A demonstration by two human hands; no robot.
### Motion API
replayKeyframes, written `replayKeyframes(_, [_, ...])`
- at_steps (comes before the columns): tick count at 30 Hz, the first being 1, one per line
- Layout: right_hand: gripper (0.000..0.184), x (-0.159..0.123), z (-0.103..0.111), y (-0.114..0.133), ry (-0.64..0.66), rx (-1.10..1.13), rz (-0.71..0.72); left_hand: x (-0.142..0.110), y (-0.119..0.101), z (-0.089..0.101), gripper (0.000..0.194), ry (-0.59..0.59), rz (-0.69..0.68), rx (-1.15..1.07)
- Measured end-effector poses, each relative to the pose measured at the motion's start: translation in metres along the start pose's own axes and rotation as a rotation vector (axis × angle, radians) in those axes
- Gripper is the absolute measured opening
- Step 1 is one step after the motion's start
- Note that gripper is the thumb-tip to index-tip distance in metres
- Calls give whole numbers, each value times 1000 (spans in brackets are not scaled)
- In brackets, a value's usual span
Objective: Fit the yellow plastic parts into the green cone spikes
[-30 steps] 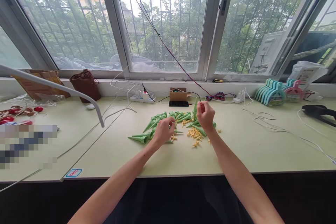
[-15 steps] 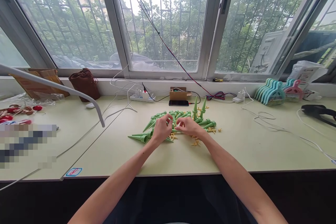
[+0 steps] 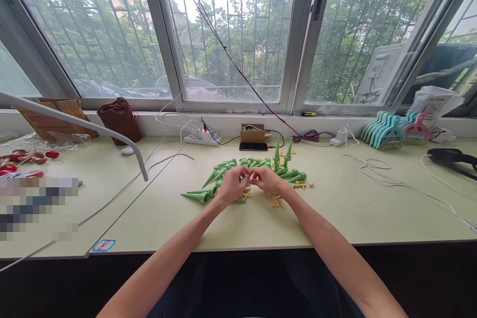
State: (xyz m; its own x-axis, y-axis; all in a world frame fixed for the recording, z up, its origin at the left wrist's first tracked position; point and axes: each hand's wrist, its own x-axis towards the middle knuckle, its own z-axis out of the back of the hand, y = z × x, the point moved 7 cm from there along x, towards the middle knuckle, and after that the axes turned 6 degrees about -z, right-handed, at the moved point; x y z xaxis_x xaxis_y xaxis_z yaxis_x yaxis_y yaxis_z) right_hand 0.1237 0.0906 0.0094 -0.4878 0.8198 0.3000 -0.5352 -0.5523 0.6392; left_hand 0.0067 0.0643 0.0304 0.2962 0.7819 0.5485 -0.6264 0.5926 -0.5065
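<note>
My left hand [image 3: 234, 182] and my right hand [image 3: 265, 180] meet fingertip to fingertip above the table's middle. Both are closed in a pinch; whatever lies between the fingers is hidden or too small to name. Around them lie several green plastic watering spikes [image 3: 196, 196], cone-shaped with a wide collar at one end. Two green spikes [image 3: 276, 155] stand upright, points up, behind my right hand. Small yellow plastic pieces [image 3: 278, 202] are scattered beside and below my right hand, and a few [image 3: 300, 185] lie by the spikes on the right.
Behind the pile are a black phone [image 3: 253, 146] and an open cardboard box [image 3: 252, 133]. A power strip [image 3: 203, 139] with cables stands left of them. Teal hangers [image 3: 383, 130] stand at the right. A white curved bar [image 3: 126, 140] crosses the left side.
My hands have come together: the gap between their fingertips has closed, and the left hand has shifted slightly right. The spikes and yellow pieces around them lie as before.
</note>
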Motion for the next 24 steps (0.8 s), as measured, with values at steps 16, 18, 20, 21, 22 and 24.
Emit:
replayKeyframes(16, [17, -6, 37, 17, -404, 84, 87, -2, -12, 9, 21, -37, -90, 136])
replayKeyframes(18, [19, -8, 42, 18, -463, 96, 102, -2, -10, 8, 22, -36, -71, 155])
replayKeyframes(20, [19, -9, 46, 18, -501, 116, 112, -2, -8, 8, 19, -29, -58, 165])
replayKeyframes(21, [19, -9, 47, 18, -514, 124, 114, -2, -8, 8, 16, -23, -56, 167])
replayKeyframes(22, [19, -9, 47, 17, -520, 128, 115, -1, -8, 7, 15, -15, -54, 166])
replayKeyframes(24, [18, -9, 47, 17, -523, 128, 114, -1, -7, 5, 12, 6, -53, 155])
